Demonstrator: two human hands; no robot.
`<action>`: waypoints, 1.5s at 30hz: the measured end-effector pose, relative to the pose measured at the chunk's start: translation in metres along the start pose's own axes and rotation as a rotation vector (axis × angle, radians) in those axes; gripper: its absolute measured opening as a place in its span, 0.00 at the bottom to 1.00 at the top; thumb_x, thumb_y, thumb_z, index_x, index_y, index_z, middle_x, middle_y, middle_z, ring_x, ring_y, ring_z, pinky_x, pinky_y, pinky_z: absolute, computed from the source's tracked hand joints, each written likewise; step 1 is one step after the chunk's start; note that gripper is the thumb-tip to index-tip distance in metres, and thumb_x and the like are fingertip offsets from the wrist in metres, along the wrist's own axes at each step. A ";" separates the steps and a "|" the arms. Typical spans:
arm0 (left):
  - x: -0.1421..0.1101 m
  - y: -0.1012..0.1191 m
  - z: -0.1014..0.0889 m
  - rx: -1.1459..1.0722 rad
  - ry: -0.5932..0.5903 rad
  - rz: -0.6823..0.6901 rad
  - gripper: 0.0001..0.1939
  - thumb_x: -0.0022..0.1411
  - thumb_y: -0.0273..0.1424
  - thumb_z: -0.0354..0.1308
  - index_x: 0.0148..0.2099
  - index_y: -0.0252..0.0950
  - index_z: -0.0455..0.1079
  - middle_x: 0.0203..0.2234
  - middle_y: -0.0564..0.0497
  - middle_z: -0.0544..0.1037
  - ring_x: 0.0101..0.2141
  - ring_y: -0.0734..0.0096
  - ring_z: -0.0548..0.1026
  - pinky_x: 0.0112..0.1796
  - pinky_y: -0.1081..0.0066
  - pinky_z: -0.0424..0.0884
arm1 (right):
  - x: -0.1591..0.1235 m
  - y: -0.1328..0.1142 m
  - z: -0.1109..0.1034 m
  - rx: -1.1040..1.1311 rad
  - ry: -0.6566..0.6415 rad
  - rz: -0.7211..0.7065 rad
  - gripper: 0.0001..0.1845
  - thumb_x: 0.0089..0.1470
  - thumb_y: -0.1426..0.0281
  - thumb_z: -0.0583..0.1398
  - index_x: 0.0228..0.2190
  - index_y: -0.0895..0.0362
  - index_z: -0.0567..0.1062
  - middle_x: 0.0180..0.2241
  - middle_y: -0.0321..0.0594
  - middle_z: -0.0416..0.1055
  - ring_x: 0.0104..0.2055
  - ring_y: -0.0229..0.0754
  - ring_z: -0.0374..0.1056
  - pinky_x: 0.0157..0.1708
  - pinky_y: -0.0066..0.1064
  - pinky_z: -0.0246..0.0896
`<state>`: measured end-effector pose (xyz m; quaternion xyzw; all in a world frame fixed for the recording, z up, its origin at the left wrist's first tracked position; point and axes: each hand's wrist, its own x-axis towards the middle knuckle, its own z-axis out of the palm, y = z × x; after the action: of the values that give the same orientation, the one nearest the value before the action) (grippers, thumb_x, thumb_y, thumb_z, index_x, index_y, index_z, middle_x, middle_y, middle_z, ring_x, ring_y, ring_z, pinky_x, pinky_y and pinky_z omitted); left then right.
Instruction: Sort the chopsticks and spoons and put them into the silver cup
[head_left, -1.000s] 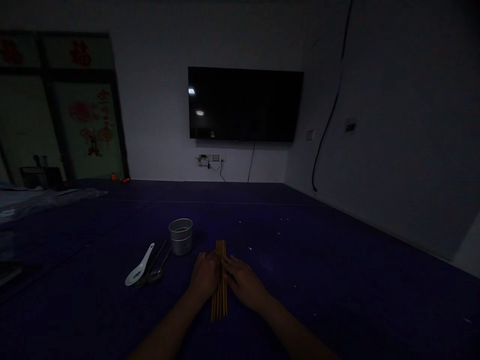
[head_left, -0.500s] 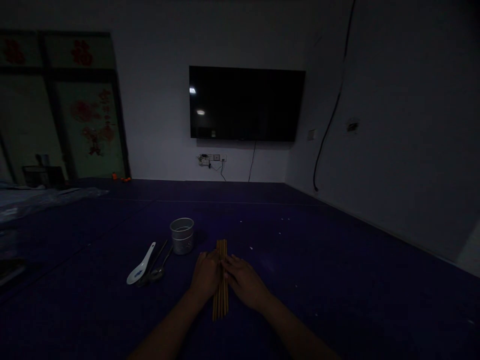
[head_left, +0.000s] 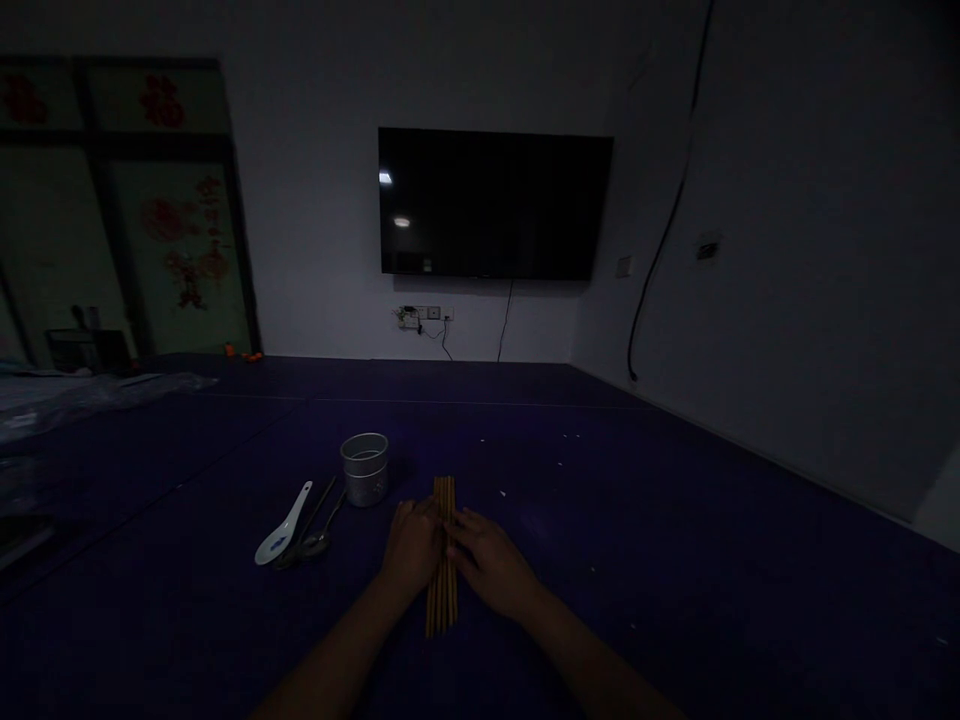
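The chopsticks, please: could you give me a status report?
Left hand and right hand against the chopsticks, one each side. Chopsticks bundled, lying on the purple surface. Metal cup, white spoon: off left, apart from hands.

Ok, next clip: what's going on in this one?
A person's left hand and right hand are on either side of a bundle of chopsticks, fingers touching it, on a dark purple surface. Left of the bundle, a metal cup stands upright; a white spoon and two darker utensils lie nearby.
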<state>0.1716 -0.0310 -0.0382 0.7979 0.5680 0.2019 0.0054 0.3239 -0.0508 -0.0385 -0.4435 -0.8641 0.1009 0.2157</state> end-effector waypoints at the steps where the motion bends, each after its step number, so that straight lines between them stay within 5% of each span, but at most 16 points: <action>1: 0.000 -0.001 0.000 0.001 0.000 -0.001 0.19 0.63 0.26 0.41 0.50 0.36 0.69 0.50 0.44 0.73 0.45 0.65 0.71 0.50 0.64 0.59 | 0.000 -0.001 0.000 0.003 0.006 -0.001 0.24 0.59 0.65 0.49 0.55 0.57 0.67 0.59 0.45 0.59 0.61 0.49 0.53 0.58 0.43 0.50; 12: 0.001 -0.001 0.000 0.005 0.005 -0.029 0.20 0.64 0.26 0.40 0.53 0.37 0.68 0.55 0.46 0.69 0.50 0.63 0.68 0.53 0.61 0.59 | 0.000 -0.001 0.003 0.055 0.073 -0.074 0.17 0.58 0.68 0.52 0.48 0.54 0.72 0.51 0.43 0.68 0.55 0.46 0.61 0.54 0.39 0.55; 45: -0.002 0.002 -0.007 0.097 -0.013 -0.134 0.19 0.63 0.28 0.44 0.53 0.40 0.68 0.54 0.47 0.70 0.52 0.60 0.67 0.55 0.51 0.54 | -0.001 -0.003 -0.001 0.112 0.077 -0.088 0.16 0.57 0.70 0.53 0.46 0.51 0.73 0.49 0.42 0.70 0.51 0.46 0.65 0.51 0.37 0.58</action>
<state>0.1706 -0.0351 -0.0319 0.7587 0.6292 0.1680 -0.0158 0.3224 -0.0531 -0.0369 -0.3959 -0.8669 0.1223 0.2772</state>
